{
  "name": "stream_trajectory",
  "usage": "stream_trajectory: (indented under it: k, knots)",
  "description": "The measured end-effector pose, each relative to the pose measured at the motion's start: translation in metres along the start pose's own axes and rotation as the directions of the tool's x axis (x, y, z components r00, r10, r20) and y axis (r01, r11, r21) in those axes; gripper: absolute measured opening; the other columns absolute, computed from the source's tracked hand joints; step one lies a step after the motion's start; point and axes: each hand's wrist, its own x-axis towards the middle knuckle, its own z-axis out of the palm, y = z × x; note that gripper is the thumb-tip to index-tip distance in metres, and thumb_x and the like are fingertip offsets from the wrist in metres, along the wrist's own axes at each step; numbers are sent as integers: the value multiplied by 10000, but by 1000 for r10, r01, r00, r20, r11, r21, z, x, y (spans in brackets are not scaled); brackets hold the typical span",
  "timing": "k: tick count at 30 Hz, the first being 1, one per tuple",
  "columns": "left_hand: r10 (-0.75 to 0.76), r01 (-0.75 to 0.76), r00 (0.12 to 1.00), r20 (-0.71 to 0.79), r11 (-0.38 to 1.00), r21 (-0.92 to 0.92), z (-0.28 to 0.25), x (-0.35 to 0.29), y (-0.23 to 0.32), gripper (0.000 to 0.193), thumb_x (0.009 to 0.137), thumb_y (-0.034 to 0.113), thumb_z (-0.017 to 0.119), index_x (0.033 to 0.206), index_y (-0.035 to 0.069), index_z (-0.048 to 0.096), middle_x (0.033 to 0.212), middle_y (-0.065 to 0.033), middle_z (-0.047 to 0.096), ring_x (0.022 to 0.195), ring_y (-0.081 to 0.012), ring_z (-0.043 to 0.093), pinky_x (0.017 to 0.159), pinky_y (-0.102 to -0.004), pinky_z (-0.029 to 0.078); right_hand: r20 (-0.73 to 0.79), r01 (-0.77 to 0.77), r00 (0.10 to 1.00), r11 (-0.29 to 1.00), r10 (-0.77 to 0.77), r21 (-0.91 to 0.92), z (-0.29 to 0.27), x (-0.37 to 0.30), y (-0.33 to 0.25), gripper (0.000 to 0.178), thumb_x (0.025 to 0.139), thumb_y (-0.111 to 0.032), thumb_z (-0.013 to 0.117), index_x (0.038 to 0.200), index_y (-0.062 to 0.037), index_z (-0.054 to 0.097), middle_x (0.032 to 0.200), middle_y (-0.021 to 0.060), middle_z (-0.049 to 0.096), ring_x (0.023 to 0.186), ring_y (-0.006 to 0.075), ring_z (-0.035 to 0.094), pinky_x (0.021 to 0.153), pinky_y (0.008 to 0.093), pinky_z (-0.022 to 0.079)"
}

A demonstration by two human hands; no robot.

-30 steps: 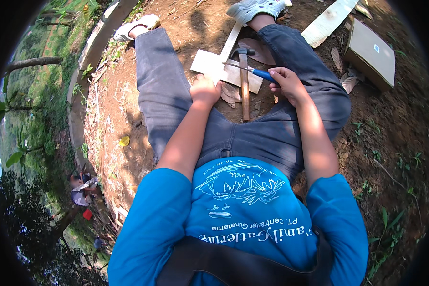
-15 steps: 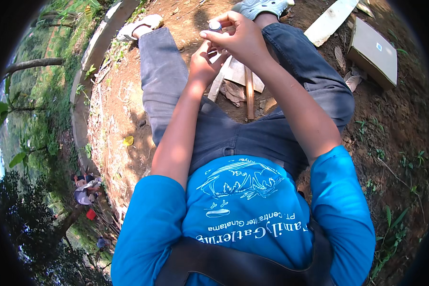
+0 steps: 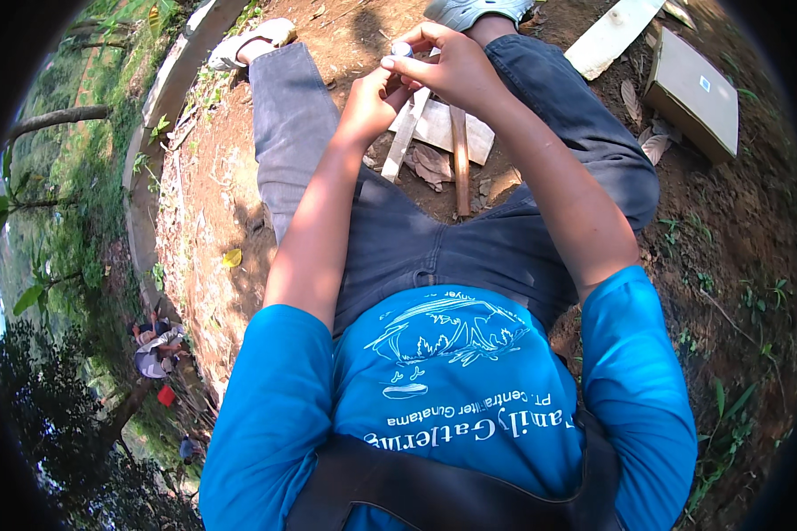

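Out in front, between my spread knees, my two hands meet around a small object with a round, pale cap (image 3: 402, 49); its lower part is hidden by fingers. The thumb and index finger of my right hand (image 3: 456, 73) close around it from the right. Just below and to the left, my left hand (image 3: 367, 108) is closed, its fingertips against the right hand's, and what they grip is hidden. Beneath the hands lie a narrow wooden strip (image 3: 404, 140), a pale board (image 3: 469, 133) and a brown wooden handle (image 3: 461, 168).
Dry leaves (image 3: 430, 166) lie beside the wood on the bare soil. To the far right are a cardboard box (image 3: 695, 102) and a pale plank (image 3: 613, 40). A concrete edge (image 3: 142, 190) curves along the left, with people (image 3: 157, 347) in the distance beyond it.
My left forearm has swung slightly left, and the left hand has risen closer to the right hand. More of the wood below shows. The capped object stays between my fingers.
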Motion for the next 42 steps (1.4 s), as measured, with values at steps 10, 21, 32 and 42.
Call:
stream_trajectory:
  k: [10, 21, 32, 42]
  knots:
    - [44, -45, 998, -33, 999, -12, 2, -4, -6, 166, 908, 40, 651, 1070, 41, 689, 967, -64, 758, 931, -128, 695, 853, -305, 538, 35, 32, 999, 999, -31, -21, -1, -2, -7, 425, 790, -418, 811, 1008, -65, 717, 914, 83, 740, 821, 169, 724, 719, 313, 572]
    - [52, -52, 998, -44, 999, -15, 4, -3, -2, 163, 902, 33, 640, 1055, 43, 695, 950, -61, 759, 911, -124, 699, 836, -298, 544, 52, 32, 998, 999, -32, 10, -1, 0, 0, 401, 801, -405, 804, 1004, -70, 720, 918, 84, 742, 813, 171, 726, 713, 309, 573]
    - [119, -116, 992, -35, 990, 81, 8, -9, 9, 176, 897, 64, 668, 1071, 41, 670, 940, -91, 753, 875, -143, 706, 800, -327, 549, 8, -39, 999, 983, 38, 179, 2, -23, 10, 438, 832, -373, 785, 1099, -46, 669, 984, 77, 725, 873, 146, 706, 741, 283, 560]
    - [95, -95, 995, 23, 995, -25, 13, 13, -10, 199, 917, 92, 713, 1083, 6, 645, 986, -84, 743, 961, -136, 707, 863, -287, 552, -289, -496, 862, 808, 416, -318, 25, -82, 128, 649, 753, -491, 783, 1199, -76, 560, 1154, 190, 601, 1128, 336, 594, 980, 425, 479]
